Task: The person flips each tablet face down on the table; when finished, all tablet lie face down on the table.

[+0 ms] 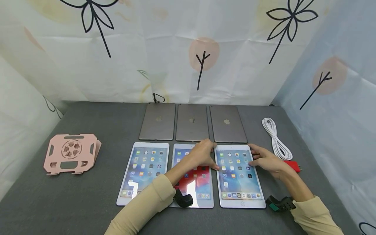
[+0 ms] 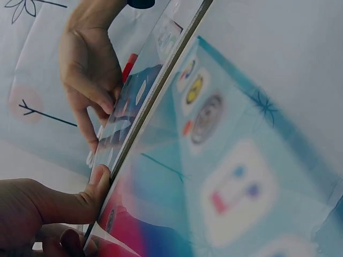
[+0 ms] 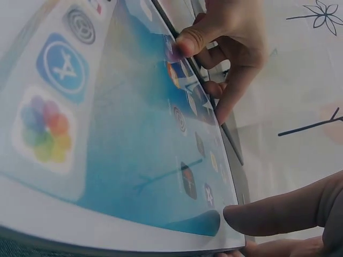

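Observation:
In the head view a white-framed tablet (image 1: pixel 239 178), screen lit with app icons, lies at the right end of the front row. My left hand (image 1: pixel 202 155) grips its left edge, reaching across the middle tablet (image 1: pixel 201 191), which has a red and blue screen. At the right edge my right hand (image 1: pixel 268 163) holds the same tablet. In the right wrist view the right thumb (image 3: pixel 268 219) presses on the screen border, with fingers partly hidden below. The left thumb (image 2: pixel 91 195) lies against the tablet's side in the left wrist view.
Another lit tablet (image 1: pixel 144 169) lies at the left of the row. Behind are three grey tablets, including one (image 1: pixel 227 124), backs up. A pink stand (image 1: pixel 71 153) sits far left. At the right lie a coiled white cable (image 1: pixel 277 140) and a red plug (image 1: pixel 292 165).

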